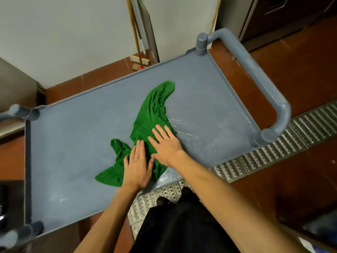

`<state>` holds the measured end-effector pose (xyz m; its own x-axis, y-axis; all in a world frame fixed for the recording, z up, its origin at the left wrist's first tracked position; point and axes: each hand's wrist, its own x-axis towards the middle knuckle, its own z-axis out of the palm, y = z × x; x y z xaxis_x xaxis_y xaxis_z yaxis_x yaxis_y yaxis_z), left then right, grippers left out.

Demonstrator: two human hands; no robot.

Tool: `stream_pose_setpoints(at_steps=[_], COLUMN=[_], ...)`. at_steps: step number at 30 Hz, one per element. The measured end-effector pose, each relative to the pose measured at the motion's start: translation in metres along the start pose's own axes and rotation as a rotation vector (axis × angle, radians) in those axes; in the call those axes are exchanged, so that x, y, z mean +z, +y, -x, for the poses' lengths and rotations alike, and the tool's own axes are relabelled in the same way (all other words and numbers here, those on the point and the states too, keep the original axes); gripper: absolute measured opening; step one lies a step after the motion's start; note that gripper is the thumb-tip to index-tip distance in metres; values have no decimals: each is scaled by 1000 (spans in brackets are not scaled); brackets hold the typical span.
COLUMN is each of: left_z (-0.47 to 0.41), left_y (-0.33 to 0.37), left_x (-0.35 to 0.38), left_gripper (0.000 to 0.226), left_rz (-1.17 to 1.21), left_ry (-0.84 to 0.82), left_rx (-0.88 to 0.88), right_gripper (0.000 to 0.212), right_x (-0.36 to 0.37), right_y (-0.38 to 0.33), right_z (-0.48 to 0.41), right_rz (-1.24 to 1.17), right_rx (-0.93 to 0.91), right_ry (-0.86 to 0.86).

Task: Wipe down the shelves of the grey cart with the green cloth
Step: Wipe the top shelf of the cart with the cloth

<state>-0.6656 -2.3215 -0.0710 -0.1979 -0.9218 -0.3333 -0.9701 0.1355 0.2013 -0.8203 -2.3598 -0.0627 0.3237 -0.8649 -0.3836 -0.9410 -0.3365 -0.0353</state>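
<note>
The green cloth lies crumpled and stretched out across the middle of the grey cart's top shelf. My left hand presses flat on the cloth's near part, fingers straight. Beside it my right hand presses flat on the cloth's right side, fingers spread. Wet streaks shine on the shelf to the right of the cloth and near the front edge.
The cart's grey handle arches over its right end. A metal drain grate runs across the red-brown floor under me. A broom leans in the wall corner behind the cart. A grey cabinet stands at far left.
</note>
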Motion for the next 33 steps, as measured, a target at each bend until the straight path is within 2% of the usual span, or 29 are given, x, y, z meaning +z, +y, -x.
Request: stream_pose_setpoints(at_steps=[3,9,16,23,27,29,31,33], left_z=[13,37,34,29,29,24,13,-2], left_y=[-13,-71,-68,-69,-67,-64,-57,-50], left_x=[9,32,27,23,21,16,12,8], left_gripper=[71,68,66,67,65,61,53,56], left_rz=[64,151,227,243,250,242,213,189], left_ry=[205,302,292,214,188,184,182,173], left_rx=[-38,-92,-100,-115,-136,-124,-76,-20], right_gripper=[71,68,72,76,79,79,75,72], right_x=[15,25,23,28,20,12,7,7], right_y=[4,4,47,114,120,101,81,66], right_z=[-1,-3,13,44,41,30,20,14], right_rz=[17,-26,-40,66,138,127,-7,-154], right_rx=[22,138,349,577,591,603,616,607], right_ry=[32,77,41,-32,-108,-56,99,282])
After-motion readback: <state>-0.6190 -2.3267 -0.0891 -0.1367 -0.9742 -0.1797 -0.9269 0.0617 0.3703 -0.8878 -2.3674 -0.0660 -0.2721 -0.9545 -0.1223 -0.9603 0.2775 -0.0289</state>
